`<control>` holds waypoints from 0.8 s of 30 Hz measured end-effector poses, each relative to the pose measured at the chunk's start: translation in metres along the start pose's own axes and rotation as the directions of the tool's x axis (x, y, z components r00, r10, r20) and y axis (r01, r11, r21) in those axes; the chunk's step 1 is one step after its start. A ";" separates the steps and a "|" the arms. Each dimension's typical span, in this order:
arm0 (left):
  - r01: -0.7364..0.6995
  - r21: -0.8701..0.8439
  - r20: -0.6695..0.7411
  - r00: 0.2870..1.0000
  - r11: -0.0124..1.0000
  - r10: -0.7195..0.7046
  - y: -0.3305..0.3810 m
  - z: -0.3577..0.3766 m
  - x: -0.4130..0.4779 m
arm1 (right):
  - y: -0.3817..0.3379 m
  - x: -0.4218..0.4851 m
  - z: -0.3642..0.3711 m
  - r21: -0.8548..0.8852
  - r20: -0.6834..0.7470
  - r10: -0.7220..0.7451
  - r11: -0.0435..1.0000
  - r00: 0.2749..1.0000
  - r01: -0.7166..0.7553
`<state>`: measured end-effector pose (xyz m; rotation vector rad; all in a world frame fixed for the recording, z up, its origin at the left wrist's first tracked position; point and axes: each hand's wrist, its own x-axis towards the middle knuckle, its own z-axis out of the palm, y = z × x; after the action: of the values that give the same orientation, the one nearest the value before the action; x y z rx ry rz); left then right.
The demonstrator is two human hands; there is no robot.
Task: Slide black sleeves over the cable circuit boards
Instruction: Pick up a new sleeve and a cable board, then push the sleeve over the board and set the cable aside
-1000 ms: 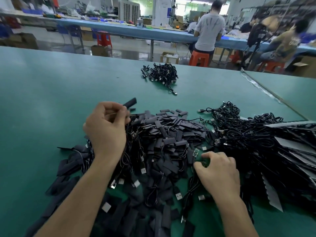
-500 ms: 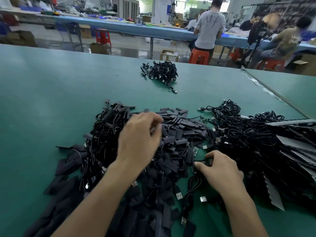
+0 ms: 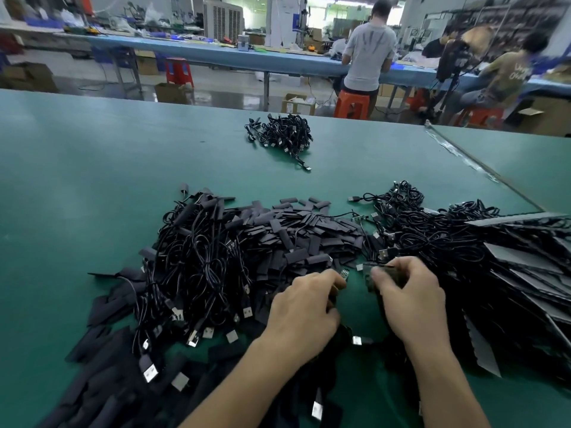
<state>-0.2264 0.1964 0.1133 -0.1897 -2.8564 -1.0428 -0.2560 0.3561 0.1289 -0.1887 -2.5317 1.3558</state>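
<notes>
Beyond the left hand [image 3: 304, 307]: countless black sleeves [image 3: 302, 239], three cable heaps [image 3: 200, 264] around. It curls at one circuit board [image 3: 344, 274], grip unclear; right hand [image 3: 408, 301] pinches one blurred dark piece [image 3: 370, 274].

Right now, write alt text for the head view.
The left hand holds a small green circuit board and the right hand pinches a dark blurred piece beside it, over a green table heaped with black cables and flat black sleeves.

Room to pass over the flat green table top [image 3: 77, 196] on the left, but blocked in the middle and right by the heap of flat black sleeves [image 3: 309, 239] and tangled black cables with shiny plugs [image 3: 200, 267].
</notes>
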 end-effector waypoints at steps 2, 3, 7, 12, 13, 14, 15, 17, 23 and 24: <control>0.040 -0.073 -0.041 0.998 0.997 -0.043 0.000 0.000 0.002 | 0.002 0.002 0.000 0.184 0.034 0.017 0.983 0.999 -0.023; 0.057 -0.141 -0.067 0.995 0.988 -0.067 0.001 0.000 0.004 | 0.003 0.003 0.000 0.260 0.087 0.017 0.965 0.996 -0.039; 0.039 -0.464 -0.095 0.991 0.885 -0.094 0.000 0.001 0.007 | 0.002 0.001 0.004 0.446 0.266 -0.068 0.893 0.962 -0.060; -0.033 -0.760 -0.080 0.996 0.649 -0.044 0.001 -0.003 0.007 | 0.003 -0.002 0.004 0.614 0.469 -0.130 0.758 0.874 -0.217; -0.022 -0.805 -0.069 0.996 0.593 -0.057 0.000 -0.004 0.007 | 0.003 -0.002 0.004 0.641 0.508 -0.141 0.721 0.850 -0.264; -0.009 -0.839 -0.056 0.996 0.545 -0.070 -0.001 -0.005 0.006 | 0.002 -0.003 0.005 0.665 0.544 -0.160 0.682 0.824 -0.306; 0.006 -0.867 -0.040 0.996 0.499 -0.080 -0.001 -0.006 0.005 | 0.001 -0.004 0.006 0.683 0.570 -0.180 0.646 0.802 -0.341; 0.036 -0.915 -0.005 0.995 0.401 -0.101 -0.001 -0.007 0.004 | -0.002 -0.006 0.009 0.700 0.596 -0.197 0.603 0.779 -0.383; 0.114 -0.967 0.087 0.988 0.228 -0.127 -0.004 -0.009 0.005 | -0.006 -0.010 0.016 0.704 0.583 -0.187 0.603 0.791 -0.376; 0.127 -0.972 0.104 0.987 0.200 -0.123 -0.005 -0.009 0.005 | -0.007 -0.010 0.016 0.706 0.586 -0.185 0.595 0.789 -0.385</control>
<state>-0.2318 0.1873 0.1179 -0.0092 -1.6538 -2.7444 -0.2507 0.3371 0.1242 0.3572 -1.9660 2.8480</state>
